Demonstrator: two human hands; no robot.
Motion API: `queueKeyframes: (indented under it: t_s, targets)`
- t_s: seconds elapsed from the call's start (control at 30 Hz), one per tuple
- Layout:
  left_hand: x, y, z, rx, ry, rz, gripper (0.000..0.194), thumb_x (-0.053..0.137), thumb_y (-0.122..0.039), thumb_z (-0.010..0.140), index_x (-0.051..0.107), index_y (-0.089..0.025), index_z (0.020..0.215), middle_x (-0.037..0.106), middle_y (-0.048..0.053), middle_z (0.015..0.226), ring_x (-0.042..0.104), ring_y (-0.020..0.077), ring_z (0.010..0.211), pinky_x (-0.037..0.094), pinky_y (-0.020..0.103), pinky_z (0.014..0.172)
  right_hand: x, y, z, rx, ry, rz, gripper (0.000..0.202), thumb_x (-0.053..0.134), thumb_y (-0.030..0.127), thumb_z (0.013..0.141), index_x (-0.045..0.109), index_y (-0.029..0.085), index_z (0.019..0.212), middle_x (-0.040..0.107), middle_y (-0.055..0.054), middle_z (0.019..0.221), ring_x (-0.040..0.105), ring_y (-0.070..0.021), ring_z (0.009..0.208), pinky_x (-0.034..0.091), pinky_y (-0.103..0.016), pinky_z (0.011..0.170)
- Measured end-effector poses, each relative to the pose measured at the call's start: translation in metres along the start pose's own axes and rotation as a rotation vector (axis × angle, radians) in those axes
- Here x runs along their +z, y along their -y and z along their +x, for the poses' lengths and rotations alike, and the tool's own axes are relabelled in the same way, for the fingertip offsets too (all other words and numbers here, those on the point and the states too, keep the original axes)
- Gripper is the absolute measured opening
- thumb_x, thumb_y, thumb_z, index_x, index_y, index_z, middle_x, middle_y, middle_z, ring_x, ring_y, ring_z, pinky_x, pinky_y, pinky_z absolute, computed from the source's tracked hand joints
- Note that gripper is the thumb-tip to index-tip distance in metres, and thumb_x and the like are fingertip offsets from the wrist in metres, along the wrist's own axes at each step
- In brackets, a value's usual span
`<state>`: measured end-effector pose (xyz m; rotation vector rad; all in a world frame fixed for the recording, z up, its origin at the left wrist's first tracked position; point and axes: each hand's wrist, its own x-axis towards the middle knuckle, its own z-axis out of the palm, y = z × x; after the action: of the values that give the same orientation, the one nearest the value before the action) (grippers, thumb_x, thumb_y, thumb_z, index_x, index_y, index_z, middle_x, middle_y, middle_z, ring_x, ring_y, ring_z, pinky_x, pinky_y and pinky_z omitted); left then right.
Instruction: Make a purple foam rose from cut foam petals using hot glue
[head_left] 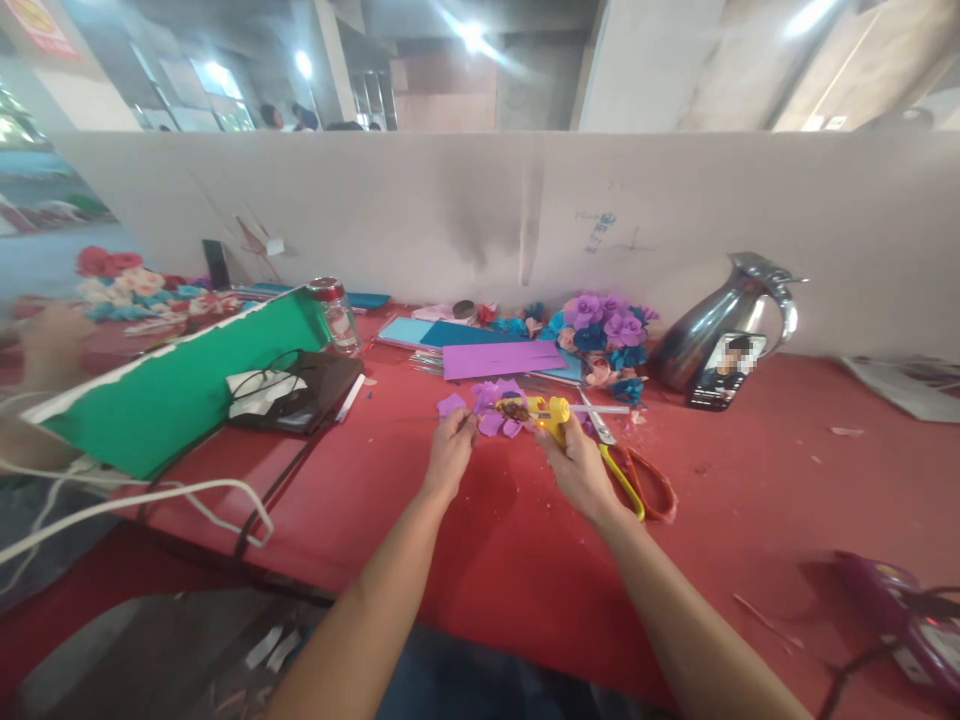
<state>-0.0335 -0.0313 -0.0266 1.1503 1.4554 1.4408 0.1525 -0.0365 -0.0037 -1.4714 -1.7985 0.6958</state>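
Note:
My right hand (579, 465) is wrapped round a yellow hot glue gun (556, 415), its nozzle end pointing left. My left hand (451, 455) pinches a thin stem that sticks out to the left. Close to the nozzle is a small brownish clump, and I cannot tell whether it sits on the stem. Purple paper petals (491, 424) lie behind and between my hands. Right of the glue gun, scissors (637, 480) with orange and yellow handles lie on the red table (495, 560), partly hidden by my right hand.
Purple paper sheets (502, 360) and finished paper flowers (604, 325) lie at the back. A steel jug (697, 320) stands right, a phone (726, 370) leaning on it. Left are a green board (202, 390), a black bag (319, 385) and a glass jar (341, 320). Another person's arm (56, 345) shows far left.

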Motion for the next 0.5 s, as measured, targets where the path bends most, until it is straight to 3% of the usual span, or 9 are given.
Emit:
queueKeyframes:
  t_s: [0.5]
  targets:
    - [-0.0003, -0.0012, -0.0009, 0.006, -0.008, -0.01, 0.024, 0.051, -0.029, 0.08, 0.042, -0.02, 0.06, 0.037, -0.006, 0.052, 0.034, 0.01, 0.051, 0.025, 0.024, 0.052, -0.0032, 0.0037, -0.0011, -0.028, 0.001, -0.035, 0.039, 0.039, 0.047, 0.086, 0.051, 0.017, 0.108, 0.056, -0.001, 0.067, 0.054, -0.0199, 0.062, 0.033, -0.026, 0.055]
